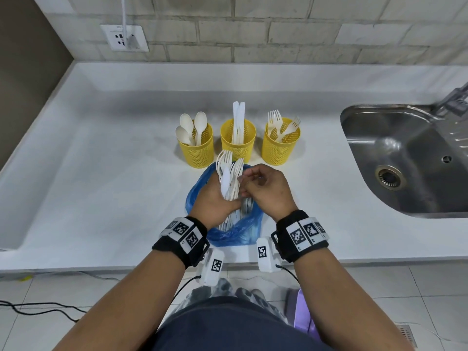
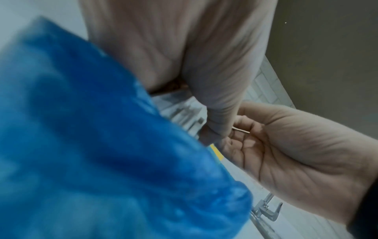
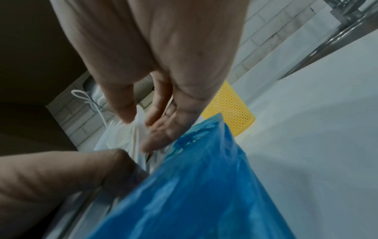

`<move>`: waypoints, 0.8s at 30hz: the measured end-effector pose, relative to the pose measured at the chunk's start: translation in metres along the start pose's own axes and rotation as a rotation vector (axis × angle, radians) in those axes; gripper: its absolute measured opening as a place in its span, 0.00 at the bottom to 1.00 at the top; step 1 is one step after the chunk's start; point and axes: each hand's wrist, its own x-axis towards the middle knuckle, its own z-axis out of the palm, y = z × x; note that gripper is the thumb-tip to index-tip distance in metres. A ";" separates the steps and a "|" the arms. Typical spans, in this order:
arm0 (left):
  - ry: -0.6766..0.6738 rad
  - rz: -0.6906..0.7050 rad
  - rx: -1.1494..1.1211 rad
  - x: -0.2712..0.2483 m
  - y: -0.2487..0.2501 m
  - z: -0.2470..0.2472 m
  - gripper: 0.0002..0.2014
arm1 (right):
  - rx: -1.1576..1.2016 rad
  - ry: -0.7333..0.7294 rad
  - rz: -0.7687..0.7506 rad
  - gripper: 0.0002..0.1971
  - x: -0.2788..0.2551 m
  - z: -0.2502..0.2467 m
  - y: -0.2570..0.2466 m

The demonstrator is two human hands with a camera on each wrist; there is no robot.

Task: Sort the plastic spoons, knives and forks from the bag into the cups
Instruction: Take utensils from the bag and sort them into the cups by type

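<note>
While the cutlery bundle [image 1: 229, 183] is gripped by the left hand [image 1: 215, 202] over the blue bag [image 1: 238, 231] near the counter's front edge, one piece is pinched by the right hand [image 1: 266, 191].

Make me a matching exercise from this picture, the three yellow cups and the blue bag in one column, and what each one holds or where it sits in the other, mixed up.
1. Left cup
2. Middle cup
3. Right cup
4. Bag

A. holds forks
B. lies under both hands
C. holds spoons
D. holds knives

Pairs: 1-C, 2-D, 3-A, 4-B
</note>
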 end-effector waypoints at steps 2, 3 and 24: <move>0.038 -0.016 -0.006 -0.001 0.001 -0.001 0.33 | -0.047 0.142 -0.026 0.06 0.001 -0.002 0.000; 0.046 -0.023 -0.007 -0.001 0.001 -0.002 0.33 | -0.062 0.195 -0.032 0.09 0.002 -0.003 -0.001; 0.217 0.046 -0.201 -0.004 0.024 0.000 0.28 | -0.110 0.122 -0.281 0.15 -0.014 0.008 -0.043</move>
